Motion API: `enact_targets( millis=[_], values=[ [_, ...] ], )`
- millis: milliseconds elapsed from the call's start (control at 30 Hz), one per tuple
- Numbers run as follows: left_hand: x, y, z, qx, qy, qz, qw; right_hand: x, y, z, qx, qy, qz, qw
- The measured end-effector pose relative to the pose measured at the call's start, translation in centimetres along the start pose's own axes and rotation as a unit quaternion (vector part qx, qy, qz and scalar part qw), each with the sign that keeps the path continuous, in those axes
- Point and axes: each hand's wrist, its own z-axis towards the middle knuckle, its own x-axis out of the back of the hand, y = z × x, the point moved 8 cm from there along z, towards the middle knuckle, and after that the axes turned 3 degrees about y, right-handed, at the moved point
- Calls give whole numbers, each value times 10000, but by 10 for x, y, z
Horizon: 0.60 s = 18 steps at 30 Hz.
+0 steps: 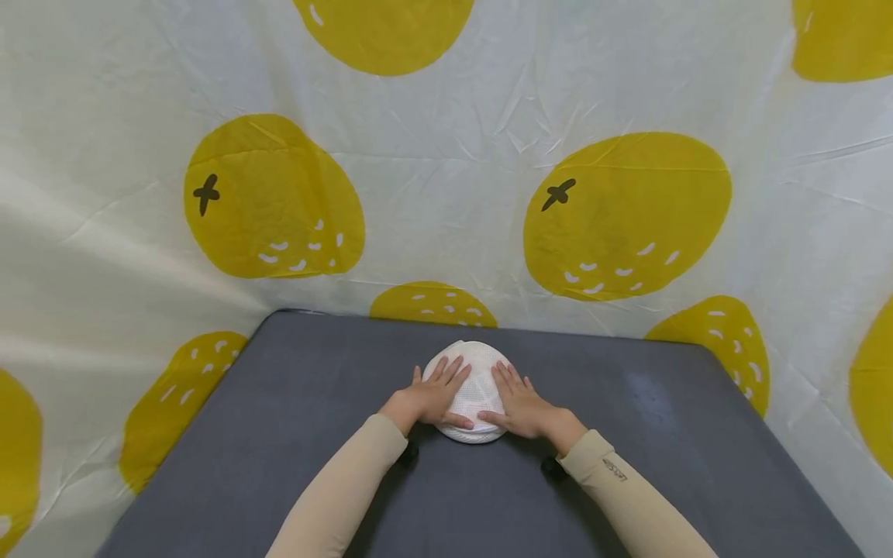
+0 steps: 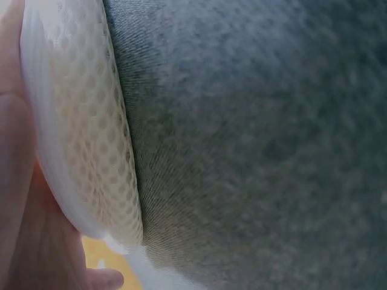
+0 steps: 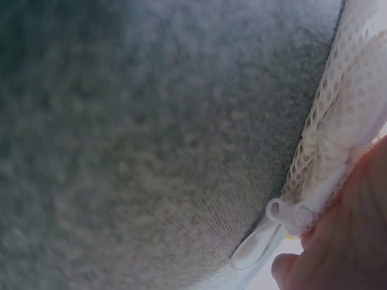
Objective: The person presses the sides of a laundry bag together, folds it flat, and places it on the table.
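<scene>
A round white mesh laundry bag (image 1: pixel 480 387) lies on the dark grey table, zipped along its edge. My left hand (image 1: pixel 436 394) rests on its left side with the fingers straight and spread. On the right side, my right hand (image 1: pixel 522 404) lies flat in the same way, thumbs pointing toward each other. The left wrist view shows the honeycomb mesh side (image 2: pixel 94 127) of the bag against the grey cloth. A white zipper pull (image 3: pixel 287 214) shows beside my right hand in the right wrist view. What is inside the bag cannot be made out clearly.
The grey table (image 1: pixel 314 465) spreads around the bag on all sides. Behind it hangs a white curtain (image 1: pixel 446 201) printed with large yellow fruit. Dark wrist cameras (image 1: pixel 553 469) sit under both wrists.
</scene>
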Motion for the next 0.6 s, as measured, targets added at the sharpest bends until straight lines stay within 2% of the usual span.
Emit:
enact_targets(
  millis=[267, 467, 600],
  values=[
    [3, 2, 3, 82, -98, -9, 9999, 0, 6, 6, -177, -164, -216, 9995],
    [3, -2, 1, 179, -175, -49, 9997, 0, -2, 6, -270, -428, -238, 9984],
    [5, -2, 0, 144, -167, -152, 9996, 3, -9, 6, -322, -431, -123, 9985]
  ],
)
